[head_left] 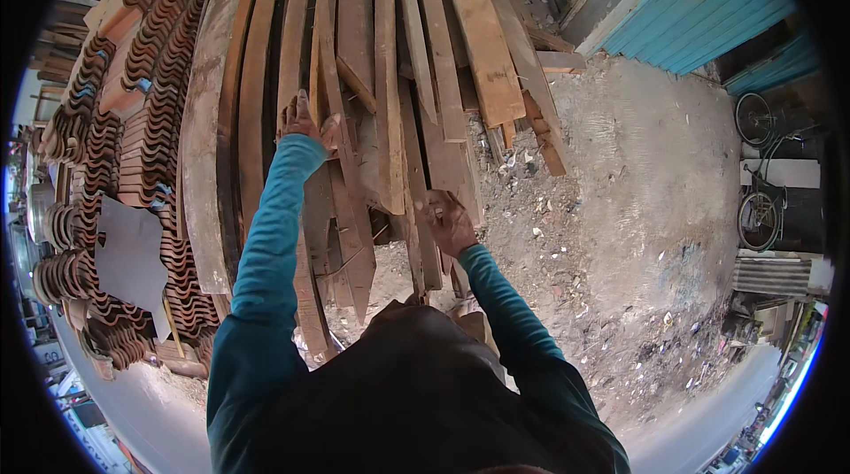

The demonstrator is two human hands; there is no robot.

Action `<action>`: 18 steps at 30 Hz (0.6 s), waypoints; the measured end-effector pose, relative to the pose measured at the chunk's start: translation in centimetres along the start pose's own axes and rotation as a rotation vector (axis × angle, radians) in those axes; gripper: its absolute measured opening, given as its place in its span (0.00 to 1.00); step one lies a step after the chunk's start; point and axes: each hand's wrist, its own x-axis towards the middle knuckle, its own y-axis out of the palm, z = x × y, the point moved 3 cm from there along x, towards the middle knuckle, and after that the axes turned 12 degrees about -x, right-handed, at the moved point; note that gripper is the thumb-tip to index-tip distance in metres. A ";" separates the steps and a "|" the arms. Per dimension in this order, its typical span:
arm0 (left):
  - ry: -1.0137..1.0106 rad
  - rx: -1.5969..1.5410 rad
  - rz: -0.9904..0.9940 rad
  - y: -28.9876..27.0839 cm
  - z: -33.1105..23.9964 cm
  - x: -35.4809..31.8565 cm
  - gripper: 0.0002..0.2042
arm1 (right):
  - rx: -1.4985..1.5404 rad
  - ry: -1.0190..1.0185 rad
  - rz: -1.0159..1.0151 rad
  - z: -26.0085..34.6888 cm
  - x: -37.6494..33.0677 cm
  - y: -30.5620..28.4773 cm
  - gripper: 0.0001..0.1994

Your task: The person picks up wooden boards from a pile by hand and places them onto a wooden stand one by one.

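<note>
Head view: the left hand (299, 123), at eleven o'clock, grips a long wooden plank (329, 76) in the leaning stack of boards (460, 40). The right hand (448, 222), near centre, clasps another plank's lower end (423, 248). Stacked roof tiles (146, 102) lie at nine o'clock.

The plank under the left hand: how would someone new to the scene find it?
Start at the heap of long wooden planks beside the stacked roof tiles. The left hand grips a narrow board, slimmer than the broad curved plank nearer the tiles.
</note>
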 end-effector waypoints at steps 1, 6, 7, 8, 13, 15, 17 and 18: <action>0.180 0.055 -0.220 -1.1 2.0 -0.9 0.47 | -0.106 0.028 -0.057 -1.3 1.6 0.1 0.20; 0.260 0.290 -0.280 0.9 4.5 -6.7 0.45 | -0.233 0.146 -0.123 -6.6 9.3 0.5 0.21; 0.239 0.223 -0.234 1.9 4.8 -7.2 0.45 | -0.204 0.169 -0.131 -6.8 10.6 0.3 0.23; 0.218 0.154 -0.186 2.8 5.2 -7.5 0.44 | -0.212 0.177 -0.121 -7.1 12.3 0.2 0.23; 0.289 -0.271 -0.065 10.8 6.7 -9.8 0.42 | -0.288 0.280 -0.150 -7.8 17.1 0.9 0.26; 0.292 -0.507 0.020 13.9 8.4 -12.0 0.41 | -0.337 0.273 -0.115 -3.9 18.2 2.3 0.26; 0.273 -0.742 0.186 18.4 6.6 -13.6 0.42 | -0.419 0.315 -0.099 -4.8 18.9 2.7 0.27; 0.233 -0.783 0.283 20.2 4.3 -14.6 0.43 | -0.457 0.425 -0.114 -6.6 19.5 2.8 0.27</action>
